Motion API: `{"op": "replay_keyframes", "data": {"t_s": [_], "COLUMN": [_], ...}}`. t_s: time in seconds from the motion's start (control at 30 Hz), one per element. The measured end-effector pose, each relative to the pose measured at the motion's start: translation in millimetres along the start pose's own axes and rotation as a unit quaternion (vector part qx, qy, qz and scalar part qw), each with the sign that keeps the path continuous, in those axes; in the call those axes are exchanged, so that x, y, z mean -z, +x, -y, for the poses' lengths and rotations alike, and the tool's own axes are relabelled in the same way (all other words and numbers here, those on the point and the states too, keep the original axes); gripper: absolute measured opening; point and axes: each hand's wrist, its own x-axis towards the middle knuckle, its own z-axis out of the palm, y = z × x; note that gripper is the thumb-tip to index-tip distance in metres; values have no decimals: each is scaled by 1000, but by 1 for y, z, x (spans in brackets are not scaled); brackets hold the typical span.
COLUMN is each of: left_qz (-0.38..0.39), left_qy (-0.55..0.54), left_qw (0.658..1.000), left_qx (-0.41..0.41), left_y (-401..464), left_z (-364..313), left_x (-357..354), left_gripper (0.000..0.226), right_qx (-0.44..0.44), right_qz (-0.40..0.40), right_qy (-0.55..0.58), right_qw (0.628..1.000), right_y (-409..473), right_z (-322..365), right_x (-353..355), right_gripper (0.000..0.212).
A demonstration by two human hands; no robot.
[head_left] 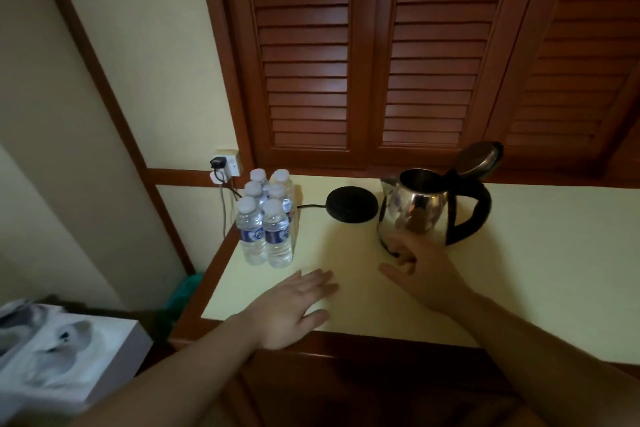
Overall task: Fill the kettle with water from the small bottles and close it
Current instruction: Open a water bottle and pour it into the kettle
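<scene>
A steel kettle (pixel 415 211) with a black handle stands on the pale table (pixel 519 270), its lid (pixel 479 158) hinged up and open. Several small capped water bottles (pixel 266 218) stand packed together at the table's left edge. My left hand (pixel 294 308) hovers flat over the table's front, fingers straight, holding nothing, just right of the bottles. My right hand (pixel 419 270) is in front of the kettle's base with fingers loosely bent and empty; whether it touches the kettle is unclear.
The black kettle base (pixel 351 203) lies between bottles and kettle, its cord running to a wall socket (pixel 225 163). Wooden louvred doors (pixel 381 62) stand behind the table. A white box (pixel 62 357) sits low at the left.
</scene>
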Motion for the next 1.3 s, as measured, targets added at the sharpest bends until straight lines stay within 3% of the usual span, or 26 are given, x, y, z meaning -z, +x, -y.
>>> {"op": "replay_keyframes", "data": {"t_s": [0.1,0.3,0.5,0.63,0.7,0.77,1.0,1.13,1.3], "left_qz": [10,14,20,18,16,13,14,-5,-84], "left_qy": [1,7,-4,-5,-7,-11,-11,-12,-45], "left_qw": [1000,1000,1000,1000,1000,1000,1000,1000,995], "left_qx": [-4,-4,-14,-14,-14,-14,-6,-5,-4], "left_y": [-18,-28,-28,-28,-28,-28,-28,-27,-23], "left_z": [14,21,25,26,27,26,25,25,26], "left_x": [7,9,5,5,5,5,7,5,0], "left_gripper": [63,64,65,66,66,66,65,65,61], "right_qx": [41,118,126,113,106,102,72,43,10], "right_qz": [35,85,146,145,154,153,58,76,98], "right_qy": [-30,-67,-120,-131,-125,-124,-148,-149,-111], "right_qw": [998,987,974,974,974,975,985,985,989], "right_y": [24,85,110,115,117,118,113,96,72], "right_z": [40,131,176,187,190,189,146,119,94], "right_x": [-10,-27,-60,-62,-57,-48,6,27,29], "right_gripper": [48,47,37,22,14,19,29,28,23]}}
